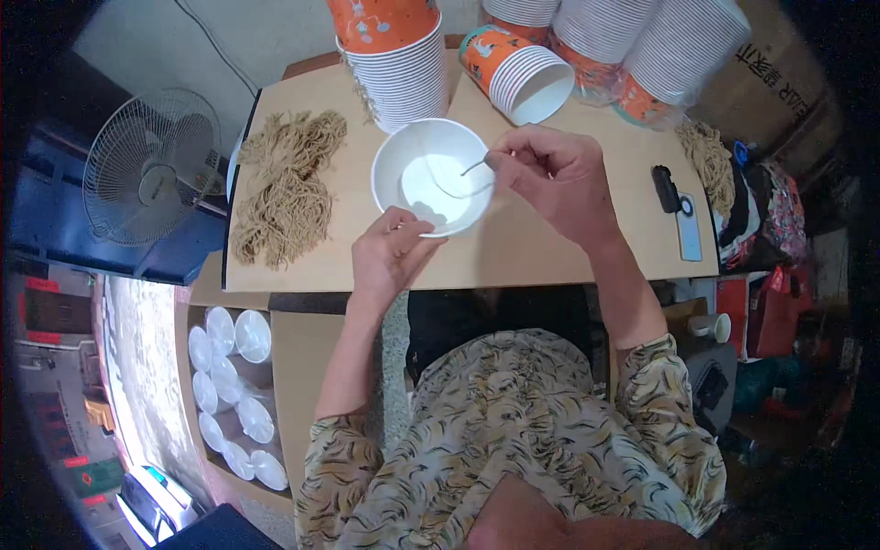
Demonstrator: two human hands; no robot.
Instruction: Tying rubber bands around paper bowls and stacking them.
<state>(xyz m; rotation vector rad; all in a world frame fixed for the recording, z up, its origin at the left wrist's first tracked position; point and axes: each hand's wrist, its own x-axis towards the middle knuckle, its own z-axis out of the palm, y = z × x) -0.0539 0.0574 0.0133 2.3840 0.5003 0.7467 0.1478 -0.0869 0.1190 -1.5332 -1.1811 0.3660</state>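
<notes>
Left hand grips rim of white-lined paper tub, upper centre of frame; right hand pinches thin curved strand over its mouth; tangled tan cord lies upper left

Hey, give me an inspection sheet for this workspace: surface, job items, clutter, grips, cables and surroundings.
Surface: pale tan table, cup stack at the back, yarn on the left
Job items: white bowl, opening toward the camera; thin strand, dark at its tip, over the opening
Clutter: black gadget and flat blue-edged item near the right edge
Grips: left grip holds the bowl's rim; right grip pinches the strand
Cables: one dark cable along the wall
Surroundings: fan at left; translucent cups boxed below it
</notes>
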